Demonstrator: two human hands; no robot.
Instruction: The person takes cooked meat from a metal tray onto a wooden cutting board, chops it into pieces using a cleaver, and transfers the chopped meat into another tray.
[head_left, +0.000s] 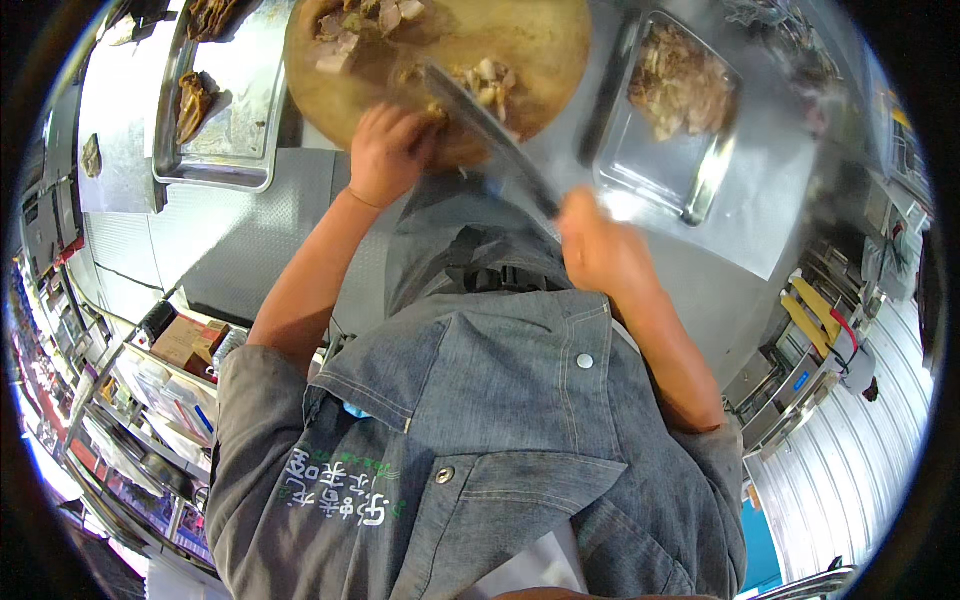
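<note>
My right hand (600, 244) grips a cleaver (499, 139), seen almost edge-on and blurred, its blade reaching over the near part of a round wooden chopping board (547, 56). Left of the blade, my left hand (390, 150) rests at the board's near edge with its fingers curled. A small brown piece of meat (436, 112) shows by its fingertips; whether the fingers pinch it is hidden. Chopped meat (491, 81) lies just beyond the blade. Larger pale meat chunks (337, 51) sit at the board's far left.
On the right, a metal tray (652, 180) holds a heap of chopped meat (682, 82). Another metal tray (232, 154) at left carries browned meat pieces (193, 105). Both stand on the metal counter (262, 225). A crate of boxes (184, 341) is low on the left.
</note>
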